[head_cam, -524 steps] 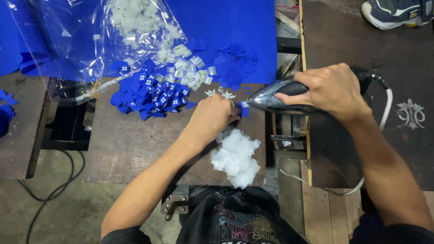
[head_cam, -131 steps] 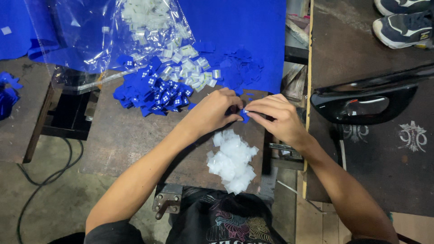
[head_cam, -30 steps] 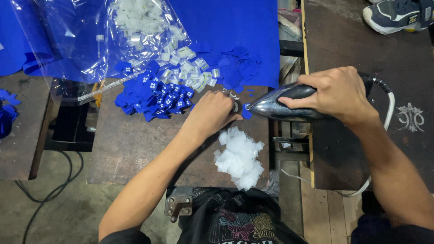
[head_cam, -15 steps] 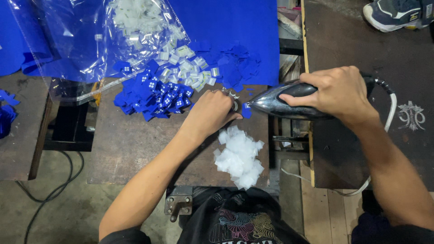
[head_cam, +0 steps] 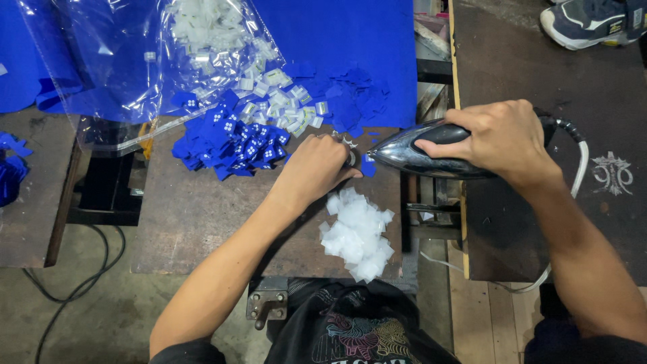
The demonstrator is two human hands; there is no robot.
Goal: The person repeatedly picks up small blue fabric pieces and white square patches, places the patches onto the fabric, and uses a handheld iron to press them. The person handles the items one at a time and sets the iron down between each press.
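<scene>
Your right hand [head_cam: 502, 138] is wrapped tight around the iron [head_cam: 421, 152], whose tip touches the small blue fabric piece [head_cam: 368, 166] on the table [head_cam: 195, 216]. Your left hand [head_cam: 315, 168], fingers curled, pins that piece just left of the tip. A white scrap pile [head_cam: 357, 232] lies just below the iron's tip.

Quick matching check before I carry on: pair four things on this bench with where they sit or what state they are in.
Things:
1 iron
2 small blue piece
3 white scraps pile
4 clear plastic bag

Places or states:
A lies open at the bench's far left
B gripped by the right hand
C at the iron's tip, by the left hand
D heaped near the bench's front edge

Pairs: 1-B, 2-C, 3-D, 4-A
</scene>
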